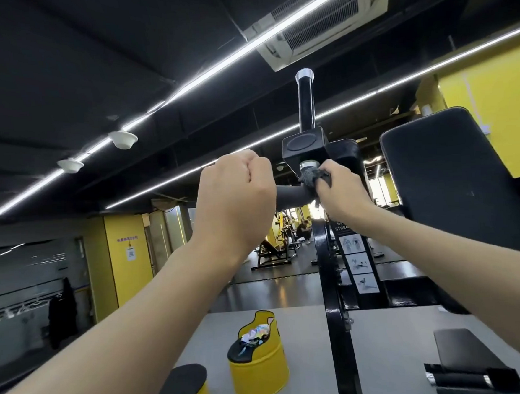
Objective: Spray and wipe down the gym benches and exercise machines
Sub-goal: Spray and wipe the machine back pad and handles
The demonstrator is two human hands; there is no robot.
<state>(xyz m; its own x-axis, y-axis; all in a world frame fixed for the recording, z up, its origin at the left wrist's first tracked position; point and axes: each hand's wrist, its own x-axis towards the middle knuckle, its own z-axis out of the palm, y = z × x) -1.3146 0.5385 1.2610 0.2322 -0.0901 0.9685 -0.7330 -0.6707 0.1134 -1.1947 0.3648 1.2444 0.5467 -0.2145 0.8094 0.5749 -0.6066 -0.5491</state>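
Wipe step on an exercise machine (304, 143), seen from the head camera; both arms are raised to a black handle (291, 194) that juts sideways from the machine's block, below an upright post (306, 101).

Left grip (237, 192): fingers curled into a fist at the outer end of the handle, apparently closed round it to steady it; the bar itself is hidden behind the fist.

Right grip (341, 185): fingers curled round a dark grey cloth (308, 177), which is bunched against the inner end of the handle, just below the chrome collar (309, 164) where the handle meets the block; cloth and handle are touching.

To the right stands the machine's black pad (454, 177), tilted; two yellow bins (258, 372) stand on the floor below, the nearer-centre one holding litter; no spray bottle is in view.

Step in hand, as judged: rubbing the handle, at the joint end; whether it has been sprayed cannot be told.

Next move, as judged: the cloth needs to travel outward along the bar toward the left grip, wrapped right round so the underside is covered; the left grip must then give way, since it covers the last stretch; the pad and frame look to be waiting their turn.
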